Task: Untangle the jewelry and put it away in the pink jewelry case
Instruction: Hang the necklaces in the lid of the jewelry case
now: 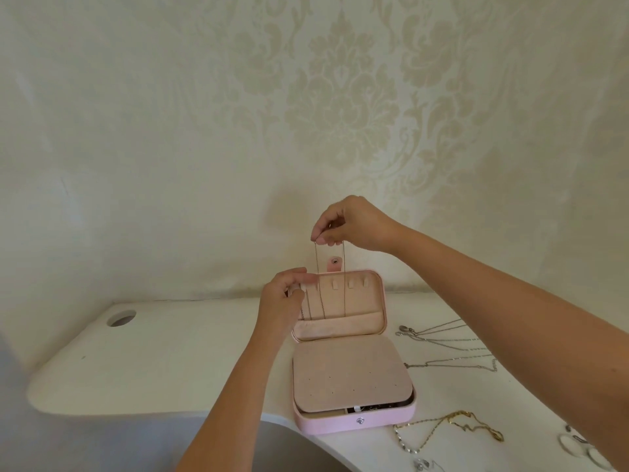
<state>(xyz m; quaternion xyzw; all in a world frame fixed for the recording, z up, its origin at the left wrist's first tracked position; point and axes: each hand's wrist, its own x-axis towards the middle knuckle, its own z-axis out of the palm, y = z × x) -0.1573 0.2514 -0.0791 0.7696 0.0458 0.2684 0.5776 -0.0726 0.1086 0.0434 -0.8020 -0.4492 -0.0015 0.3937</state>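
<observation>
The pink jewelry case stands open on the white desk, its lid upright against the wall. My right hand is raised above the lid and pinches a thin chain necklace, whose strands hang down in front of the lid's hooks into its pocket. My left hand is at the lid's upper left corner, fingers pinching at a hook or strand there; which one is unclear. A padded pink flap covers the case's lower half.
Several silver chains lie on the desk to the right of the case. A gold chain and small rings lie near the front right edge. A round cable hole is at the desk's back left.
</observation>
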